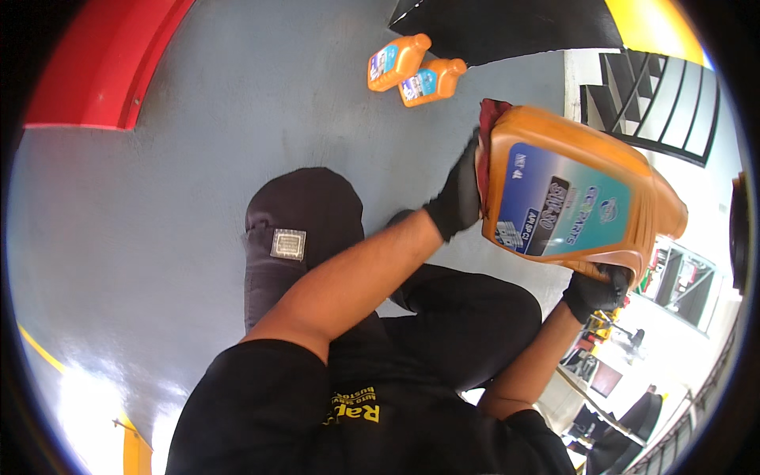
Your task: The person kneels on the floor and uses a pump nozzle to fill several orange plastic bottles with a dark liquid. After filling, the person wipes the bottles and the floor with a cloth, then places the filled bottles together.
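Observation:
A big orange oil jug [571,194] with a blue and teal label is held up tilted on its side, its base toward the left and its neck end toward the right. My gloved right hand [595,293] grips the jug's handle at the lower right. Against the base, my gloved left hand [459,194] holds a dark red cloth [492,119]; part of its fingers is hidden behind the jug. Both gloves are black.
Two smaller orange oil bottles [398,62] [433,82] stand on the grey floor [190,174] ahead. A red panel [103,63] rises at the far left, a black panel [507,28] at the top. My bent knee [305,202] is below; shelving [681,277] is at right.

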`<state>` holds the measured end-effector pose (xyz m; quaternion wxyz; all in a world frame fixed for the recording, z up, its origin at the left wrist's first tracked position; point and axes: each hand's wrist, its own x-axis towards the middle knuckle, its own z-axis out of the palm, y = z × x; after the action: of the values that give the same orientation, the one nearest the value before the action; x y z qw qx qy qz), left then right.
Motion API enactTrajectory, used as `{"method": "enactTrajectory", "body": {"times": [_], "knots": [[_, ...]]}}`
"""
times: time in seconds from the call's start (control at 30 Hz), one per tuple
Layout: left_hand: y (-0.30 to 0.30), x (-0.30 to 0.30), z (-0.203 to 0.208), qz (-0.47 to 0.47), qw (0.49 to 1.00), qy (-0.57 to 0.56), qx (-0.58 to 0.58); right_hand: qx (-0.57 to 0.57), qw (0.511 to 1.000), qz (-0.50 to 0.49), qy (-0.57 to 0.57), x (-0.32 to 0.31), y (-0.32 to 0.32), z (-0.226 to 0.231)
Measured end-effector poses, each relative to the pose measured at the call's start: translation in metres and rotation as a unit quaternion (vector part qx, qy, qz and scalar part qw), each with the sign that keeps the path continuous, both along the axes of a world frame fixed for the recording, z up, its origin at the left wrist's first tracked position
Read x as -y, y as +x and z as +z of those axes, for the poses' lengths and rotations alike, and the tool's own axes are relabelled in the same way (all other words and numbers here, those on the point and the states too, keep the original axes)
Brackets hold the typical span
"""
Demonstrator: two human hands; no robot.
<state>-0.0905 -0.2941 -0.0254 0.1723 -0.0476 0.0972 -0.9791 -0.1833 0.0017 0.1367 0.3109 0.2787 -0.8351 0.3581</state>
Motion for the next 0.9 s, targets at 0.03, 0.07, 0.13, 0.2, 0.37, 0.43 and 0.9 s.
{"method": "enactTrajectory", "body": {"times": [0.03,0.07,0.13,0.2,0.37,0.43,0.9], "knots": [[-0.003,0.007,-0.008,-0.050,0.997,0.057,-0.014,-0.080,0.991,-0.019,0.107,0.002,0.003,0.000],[-0.005,0.016,-0.018,-0.101,0.989,0.101,-0.039,-0.131,0.974,-0.040,0.183,0.005,0.008,-0.002],[-0.005,0.033,-0.029,-0.038,0.995,0.052,-0.074,-0.129,0.972,-0.017,0.197,0.008,0.016,-0.007],[-0.001,0.046,-0.025,-0.006,0.998,-0.057,0.021,0.066,0.995,0.051,0.045,0.007,0.018,-0.013],[0.012,0.056,0.050,0.474,0.674,-0.547,0.149,0.368,0.842,0.199,-0.341,-0.027,0.004,-0.014],[0.024,0.055,0.078,0.515,0.658,-0.537,0.118,0.434,0.794,0.200,-0.377,-0.040,0.003,-0.011],[0.002,0.032,0.061,0.354,0.779,-0.480,0.195,0.454,0.758,0.255,-0.394,0.005,0.045,0.008]]}}
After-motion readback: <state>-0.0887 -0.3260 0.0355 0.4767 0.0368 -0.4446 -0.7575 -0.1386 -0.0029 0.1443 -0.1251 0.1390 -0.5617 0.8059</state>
